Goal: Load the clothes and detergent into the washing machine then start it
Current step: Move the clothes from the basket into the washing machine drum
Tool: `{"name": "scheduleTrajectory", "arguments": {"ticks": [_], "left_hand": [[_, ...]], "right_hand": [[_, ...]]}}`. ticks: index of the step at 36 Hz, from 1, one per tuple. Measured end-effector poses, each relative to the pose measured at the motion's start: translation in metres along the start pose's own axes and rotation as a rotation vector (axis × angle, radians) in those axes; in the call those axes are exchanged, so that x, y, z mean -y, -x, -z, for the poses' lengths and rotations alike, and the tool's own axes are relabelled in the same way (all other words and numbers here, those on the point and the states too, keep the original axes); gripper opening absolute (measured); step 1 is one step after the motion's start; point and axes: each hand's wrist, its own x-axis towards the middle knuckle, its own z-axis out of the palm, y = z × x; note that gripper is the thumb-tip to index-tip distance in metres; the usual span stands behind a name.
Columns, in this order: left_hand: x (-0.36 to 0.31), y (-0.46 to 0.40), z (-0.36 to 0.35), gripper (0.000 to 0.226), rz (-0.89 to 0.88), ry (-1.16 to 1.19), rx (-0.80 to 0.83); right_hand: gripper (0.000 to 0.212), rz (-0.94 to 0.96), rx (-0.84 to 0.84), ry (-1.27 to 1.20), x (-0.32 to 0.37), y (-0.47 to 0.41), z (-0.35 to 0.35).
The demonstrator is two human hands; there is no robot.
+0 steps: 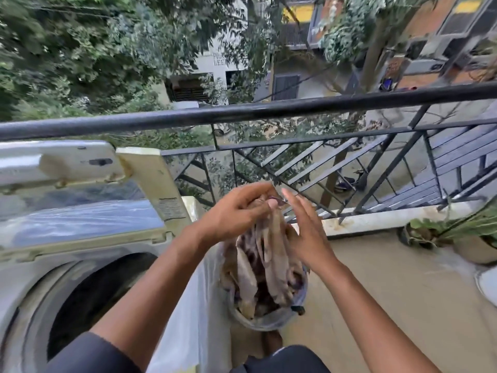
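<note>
home balcony | black railing (pixel 269 110) | washing machine (pixel 80 238) | potted plant (pixel 457 232) | neighbouring buildings beyond

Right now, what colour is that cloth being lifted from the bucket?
The cloth is beige with dark maroon patches, seen in the head view.

Soft, even daylight was cast over the scene, and no hard shadows were thrown. The railing (pixel 242 111) was bowed by wide-angle distortion. Motion blur was seen across the trees (pixel 80 49), and the washing machine drum (pixel 88 305) was left dark.
</note>
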Motion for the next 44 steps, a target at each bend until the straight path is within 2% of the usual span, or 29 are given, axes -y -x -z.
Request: {"name": "scheduleTrajectory", "arguments": {"ticks": [3,6,8,9,11,14,15,16,19,20,22,26,30,33,35,38,40,44], "left_hand": [[0.003,0.006,0.003,0.012,0.014,-0.012,-0.029],[0.016,0.015,0.004,0.018,0.053,-0.019,-0.096],[0.026,0.023,0.005,0.016,0.087,-0.035,-0.156],[0.030,0.027,0.005,0.016,0.097,-0.039,-0.171],[0.034,0.033,0.002,0.019,0.088,0.006,-0.171],[0.033,0.036,-0.002,0.021,0.046,0.109,-0.167],[0.033,0.035,-0.003,0.020,0.037,0.119,-0.159],[0.033,0.034,-0.004,0.018,0.033,0.116,-0.152],[0.037,0.034,-0.002,0.016,0.038,0.113,-0.162],[0.039,0.034,-0.002,0.016,0.044,0.104,-0.171],[0.046,0.038,-0.002,0.014,0.075,0.053,-0.189],[0.060,0.048,-0.008,0.011,0.218,-0.012,-0.196],[0.060,0.044,-0.014,0.029,0.242,-0.185,-0.207],[0.054,0.042,-0.018,0.058,0.288,-0.176,-0.159],[0.050,0.040,-0.019,0.068,0.310,-0.231,-0.185],[0.050,0.036,-0.019,0.057,0.327,-0.327,-0.264],[0.056,0.035,-0.017,0.049,0.350,-0.466,-0.286],[0.083,0.048,-0.023,0.049,0.420,-0.601,-0.190]], "right_hand": [[0.021,0.114,-0.047,0.056,0.002,-0.015,0.004],[0.024,-0.017,-0.191,0.028,0.011,-0.025,0.024],[0.023,-0.023,-0.233,-0.035,0.013,-0.031,0.045],[0.022,-0.013,-0.193,-0.070,0.014,-0.035,0.055],[0.023,0.030,-0.009,-0.150,0.018,-0.040,0.071],[0.066,0.135,0.264,-0.110,0.029,-0.039,0.067],[0.070,0.169,0.318,-0.060,0.033,-0.036,0.058],[0.064,0.203,0.351,-0.021,0.035,-0.035,0.047],[0.023,0.221,0.381,0.046,0.033,-0.032,0.021],[0.018,0.180,0.374,0.048,0.033,-0.032,0.020],[0.022,0.095,0.336,0.068,0.033,-0.035,0.026],[0.016,0.096,0.163,0.160,0.037,-0.049,0.052],[0.021,0.183,0.068,0.001,0.060,-0.054,0.069],[0.018,0.255,0.132,-0.073,0.081,-0.053,0.077],[0.024,0.295,0.184,-0.057,0.090,-0.053,0.081],[0.037,0.339,0.124,-0.052,0.100,-0.053,0.091],[0.037,0.367,0.065,-0.087,0.104,-0.055,0.100],[0.033,0.444,-0.100,-0.097,0.107,-0.063,0.126]]}}
